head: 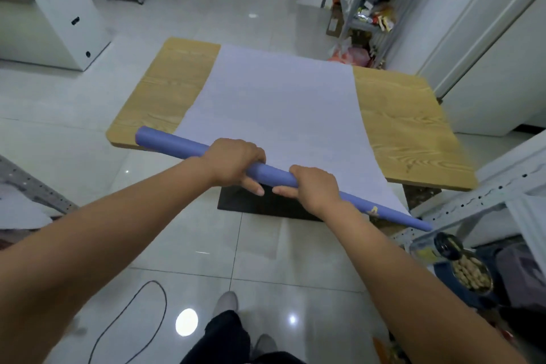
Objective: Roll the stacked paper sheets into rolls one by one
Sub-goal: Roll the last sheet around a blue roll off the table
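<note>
- Lying slantwise along the near edge of the wooden table (404,127), the paper roll (171,143) is a long, thin lavender tube, wider at its left end than at its right tip.
- The roll's loose part runs into the pale sheets (280,103) spread flat across the middle of the table.
- The left hand (233,162) curls over the roll near its middle, thumb beneath.
- The right hand (316,189) grips it just beside, fingers wrapped round.
- A small yellow mark (373,210) near the right end is too blurred to read.
</note>
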